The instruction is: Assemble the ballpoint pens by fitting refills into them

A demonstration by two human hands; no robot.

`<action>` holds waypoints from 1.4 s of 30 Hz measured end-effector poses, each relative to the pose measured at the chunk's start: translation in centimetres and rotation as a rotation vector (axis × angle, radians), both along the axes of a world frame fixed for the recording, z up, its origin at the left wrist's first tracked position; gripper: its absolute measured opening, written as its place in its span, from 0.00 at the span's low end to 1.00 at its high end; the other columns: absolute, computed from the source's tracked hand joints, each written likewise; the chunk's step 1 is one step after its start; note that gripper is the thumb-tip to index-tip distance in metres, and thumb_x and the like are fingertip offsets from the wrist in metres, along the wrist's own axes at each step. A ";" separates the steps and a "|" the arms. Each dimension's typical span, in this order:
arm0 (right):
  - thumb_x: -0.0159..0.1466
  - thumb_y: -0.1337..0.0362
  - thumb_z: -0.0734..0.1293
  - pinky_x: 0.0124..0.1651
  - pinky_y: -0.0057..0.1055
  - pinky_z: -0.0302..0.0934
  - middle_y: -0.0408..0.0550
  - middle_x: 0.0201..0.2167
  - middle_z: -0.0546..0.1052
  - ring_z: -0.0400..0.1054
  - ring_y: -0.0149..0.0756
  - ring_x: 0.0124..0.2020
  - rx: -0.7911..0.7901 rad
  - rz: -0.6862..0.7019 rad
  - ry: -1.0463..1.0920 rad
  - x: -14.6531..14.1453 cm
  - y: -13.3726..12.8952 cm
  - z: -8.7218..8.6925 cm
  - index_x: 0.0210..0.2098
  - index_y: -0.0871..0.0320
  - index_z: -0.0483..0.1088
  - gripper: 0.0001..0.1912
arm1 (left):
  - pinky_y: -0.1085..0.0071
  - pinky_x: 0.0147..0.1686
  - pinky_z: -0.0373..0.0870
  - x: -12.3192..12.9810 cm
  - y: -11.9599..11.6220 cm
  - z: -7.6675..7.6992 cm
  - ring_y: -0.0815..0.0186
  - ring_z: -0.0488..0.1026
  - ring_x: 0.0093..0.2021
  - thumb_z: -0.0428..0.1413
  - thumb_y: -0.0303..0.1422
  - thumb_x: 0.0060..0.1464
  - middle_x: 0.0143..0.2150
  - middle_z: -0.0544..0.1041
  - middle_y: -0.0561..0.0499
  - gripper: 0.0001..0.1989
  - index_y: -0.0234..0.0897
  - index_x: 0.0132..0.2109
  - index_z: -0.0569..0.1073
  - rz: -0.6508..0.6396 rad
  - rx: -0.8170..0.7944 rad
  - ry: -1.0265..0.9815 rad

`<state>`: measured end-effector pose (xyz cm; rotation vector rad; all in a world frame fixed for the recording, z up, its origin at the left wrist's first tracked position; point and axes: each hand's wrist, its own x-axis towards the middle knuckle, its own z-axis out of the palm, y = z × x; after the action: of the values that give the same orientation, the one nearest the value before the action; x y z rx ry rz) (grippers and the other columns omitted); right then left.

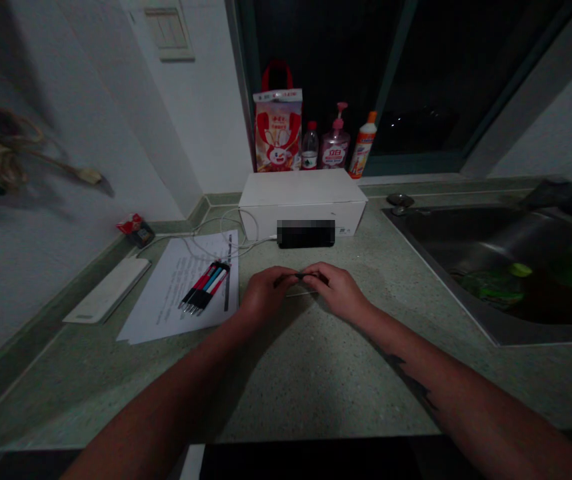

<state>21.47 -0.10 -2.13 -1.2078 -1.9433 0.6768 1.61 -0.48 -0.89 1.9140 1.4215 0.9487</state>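
My left hand [265, 291] and my right hand [340, 288] meet above the middle of the counter, fingertips pinched from both sides. Between them is a small dark piece [299, 275], mostly covered by the fingers, so its kind does not show. Just below the hands a thin pale line [302, 293] lies along the counter; I cannot make out what it is. To the left, several pens [206, 288] with red, blue, white and black barrels lie side by side on printed paper sheets [166, 293]. Behind my hands a phone [306, 235] leans against a white box [303, 190].
A white cable [251, 247] runs from the phone toward a white power bank-like slab [109, 290] on the left. A red and black packet [136, 230] sits by the wall. Bottles [335, 147] and a bag [279, 133] stand behind the box. At right is a sink [446, 293].
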 end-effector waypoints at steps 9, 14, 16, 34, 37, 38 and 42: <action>0.69 0.64 0.65 0.42 0.34 0.64 0.47 0.36 0.80 0.73 0.37 0.38 0.038 0.019 0.002 0.0 0.0 0.0 0.42 0.54 0.76 0.07 | 0.62 0.47 0.74 -0.1 0.0 0.1 0.59 0.80 0.41 0.58 0.31 0.60 0.41 0.84 0.46 0.09 0.38 0.43 0.82 -0.012 -0.026 -0.039; 0.68 0.64 0.67 0.45 0.36 0.65 0.48 0.40 0.81 0.74 0.39 0.40 0.038 0.019 0.007 -0.1 -0.1 0.0 0.45 0.54 0.76 0.07 | 0.63 0.45 0.74 0.0 -0.1 0.3 0.60 0.80 0.40 0.57 0.32 0.59 0.40 0.84 0.47 0.09 0.39 0.42 0.82 -0.012 -0.036 -0.042; 0.69 0.65 0.66 0.46 0.36 0.65 0.48 0.40 0.81 0.74 0.39 0.42 0.044 0.030 0.001 -0.1 -0.1 0.1 0.44 0.53 0.76 0.07 | 0.64 0.45 0.75 0.1 -0.1 0.3 0.60 0.80 0.40 0.57 0.32 0.59 0.40 0.84 0.48 0.08 0.39 0.42 0.82 -0.017 -0.041 -0.049; 0.62 0.67 0.73 0.44 0.35 0.64 0.46 0.39 0.76 0.71 0.38 0.41 0.074 0.262 -0.288 -0.3 -1.0 0.1 0.45 0.52 0.77 0.11 | 0.64 0.46 0.69 -3.0 1.3 0.3 0.55 0.73 0.50 0.47 0.22 0.63 0.48 0.77 0.41 0.18 0.36 0.50 0.79 0.072 0.047 0.768; 0.67 0.64 0.69 0.41 0.34 0.62 0.47 0.39 0.75 0.70 0.36 0.38 0.118 0.119 -0.225 -0.1 -0.7 0.2 0.47 0.54 0.76 0.10 | 0.64 0.45 0.68 -2.8 1.1 0.5 0.54 0.73 0.51 0.47 0.23 0.64 0.49 0.77 0.40 0.18 0.38 0.51 0.79 0.068 0.051 0.789; 0.68 0.64 0.67 0.41 0.34 0.62 0.47 0.38 0.75 0.70 0.36 0.38 0.135 0.063 -0.195 0.0 -0.6 0.3 0.47 0.54 0.76 0.09 | 0.64 0.45 0.69 -2.8 1.1 0.6 0.54 0.73 0.51 0.47 0.23 0.64 0.49 0.77 0.41 0.18 0.38 0.51 0.79 0.070 0.045 0.790; 0.70 0.64 0.63 0.39 0.33 0.60 0.47 0.35 0.75 0.69 0.36 0.36 0.177 -0.101 -0.100 0.3 -0.3 0.6 0.42 0.55 0.76 0.08 | 0.63 0.46 0.69 -2.6 1.1 0.8 0.54 0.73 0.52 0.48 0.25 0.64 0.51 0.77 0.41 0.17 0.36 0.55 0.77 0.109 0.023 0.798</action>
<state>21.76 -0.36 -1.48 -1.2395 -1.9634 0.3901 -1.03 0.58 -0.12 2.3786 1.9537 0.2145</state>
